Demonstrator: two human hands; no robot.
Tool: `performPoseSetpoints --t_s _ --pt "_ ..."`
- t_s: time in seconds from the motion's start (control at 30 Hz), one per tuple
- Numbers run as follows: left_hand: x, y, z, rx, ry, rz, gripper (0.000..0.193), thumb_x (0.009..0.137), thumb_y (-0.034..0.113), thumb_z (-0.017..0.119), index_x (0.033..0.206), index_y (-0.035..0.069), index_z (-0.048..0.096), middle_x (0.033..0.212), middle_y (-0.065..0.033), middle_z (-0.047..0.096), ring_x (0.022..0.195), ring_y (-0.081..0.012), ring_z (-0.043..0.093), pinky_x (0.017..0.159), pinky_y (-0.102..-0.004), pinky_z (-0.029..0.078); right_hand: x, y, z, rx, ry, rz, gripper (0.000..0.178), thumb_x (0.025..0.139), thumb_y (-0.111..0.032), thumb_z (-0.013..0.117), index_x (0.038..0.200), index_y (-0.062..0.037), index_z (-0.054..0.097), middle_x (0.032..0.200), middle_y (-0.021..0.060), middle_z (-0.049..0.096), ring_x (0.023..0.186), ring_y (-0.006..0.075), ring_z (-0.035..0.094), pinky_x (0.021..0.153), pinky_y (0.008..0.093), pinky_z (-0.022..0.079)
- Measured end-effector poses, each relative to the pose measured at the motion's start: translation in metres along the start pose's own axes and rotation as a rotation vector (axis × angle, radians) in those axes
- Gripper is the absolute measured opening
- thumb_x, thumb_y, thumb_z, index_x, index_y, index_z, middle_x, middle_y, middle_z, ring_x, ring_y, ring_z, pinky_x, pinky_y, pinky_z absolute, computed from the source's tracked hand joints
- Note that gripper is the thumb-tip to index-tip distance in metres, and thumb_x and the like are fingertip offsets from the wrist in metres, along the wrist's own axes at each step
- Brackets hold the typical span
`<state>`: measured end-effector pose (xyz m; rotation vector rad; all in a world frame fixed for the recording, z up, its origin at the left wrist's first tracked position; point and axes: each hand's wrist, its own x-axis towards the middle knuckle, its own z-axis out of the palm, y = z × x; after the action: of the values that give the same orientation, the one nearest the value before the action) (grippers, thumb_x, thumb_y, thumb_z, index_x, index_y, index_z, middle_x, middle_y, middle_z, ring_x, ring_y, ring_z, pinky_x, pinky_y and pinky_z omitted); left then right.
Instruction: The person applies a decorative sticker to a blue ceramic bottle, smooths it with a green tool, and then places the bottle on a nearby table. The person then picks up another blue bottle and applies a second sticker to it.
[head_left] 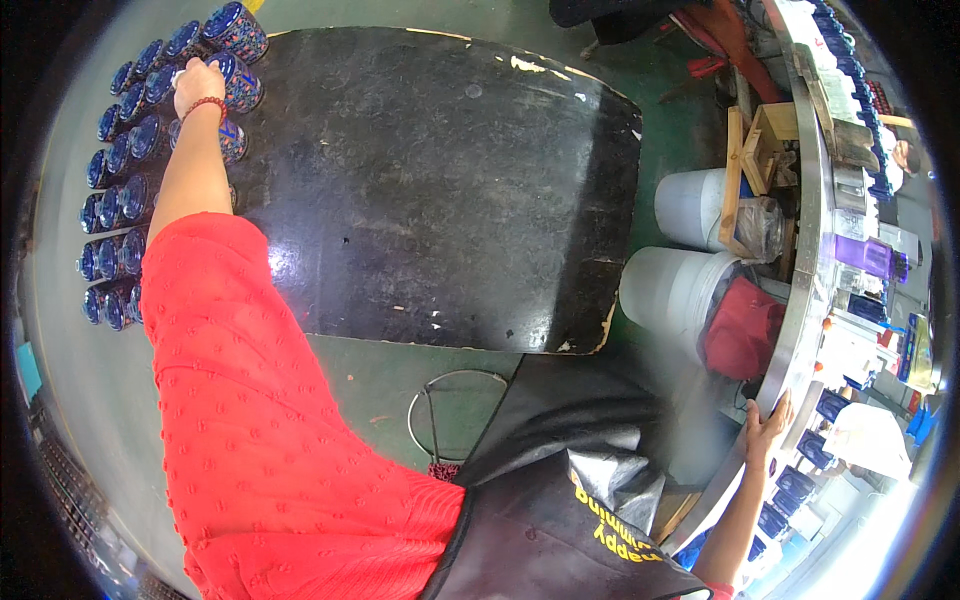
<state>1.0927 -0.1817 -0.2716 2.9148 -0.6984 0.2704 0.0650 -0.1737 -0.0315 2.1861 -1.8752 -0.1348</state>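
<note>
My left arm, in a red sleeve, stretches to the far left end of a black board. There my left hand (198, 90), with a beaded bracelet at the wrist, is closed at the top of a lidded jar; the fingers partly hide what they grip. Right beside it stands a blue jar with a colourful pattern (240, 84), and another patterned jar (232, 142) is just nearer to me. My right hand (768, 428) rests on the metal edge of the workbench (812, 270), thumb apart from the fingers, holding nothing.
Rows of blue lidded jars (130, 200) line the left end of the scuffed black board (430, 190). White buckets (665, 295), a dark red cloth (745, 330) and a wooden box (770, 140) sit by the bench. A wire hoop (410, 415) lies near my dark apron.
</note>
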Motion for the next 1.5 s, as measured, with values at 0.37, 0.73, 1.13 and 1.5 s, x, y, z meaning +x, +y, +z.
performPoseSetpoints --t_s 0.37,0.73,1.13,1.5 --pt "-0.005 0.021 -0.015 0.153 -0.015 -0.058 0.031 0.096 0.024 0.056 0.122 0.011 0.067 0.129 -0.0166 0.069 0.118 -0.0395 0.068 0.095 -0.0582 0.054 -0.001 -0.002 0.007 0.071 0.014 0.009 0.08 0.082 -0.019 0.08 0.147 0.0089 0.042 0.146 0.031 0.049 0.135 0.0469 0.044 0.115 0.0524 0.035" --pt "-0.351 0.275 -0.042 -0.667 -0.008 0.799 0.063 0.091 0.03 0.07 0.144 0.0 0.052 0.137 -0.027 0.06 0.126 -0.0448 0.056 0.108 -0.0538 0.042 0.01 -0.062 0.016 0.198 0.108 0.202 0.069 0.075 -0.02 0.083 0.135 0.0022 0.054 0.127 0.0233 0.054 0.122 0.0424 0.051 0.103 0.0504 0.044" --pt "-0.771 0.407 -0.368 -1.542 -0.739 1.73 0.046 0.099 0.014 0.064 0.14 -0.006 0.055 0.131 -0.027 0.063 0.12 -0.0444 0.061 0.103 -0.0448 0.048 -0.077 0.105 -0.071 0.555 0.559 0.124 0.034 0.081 -0.006 0.077 0.114 -0.0059 0.07 0.121 0.0147 0.066 0.118 0.0352 0.06 0.102 0.045 0.049" --pt "-0.832 0.423 -0.373 -1.043 -0.364 1.782 0.032 0.09 0.019 0.07 0.119 0.004 0.069 0.113 -0.019 0.07 0.094 -0.0404 0.066 0.083 -0.0461 0.054 -0.069 0.523 0.012 0.08 0.362 0.751 0.064 0.096 -0.023 0.061 0.156 -0.0236 0.039 0.134 0.0166 0.063 0.122 0.0423 0.059 0.103 0.052 0.049"
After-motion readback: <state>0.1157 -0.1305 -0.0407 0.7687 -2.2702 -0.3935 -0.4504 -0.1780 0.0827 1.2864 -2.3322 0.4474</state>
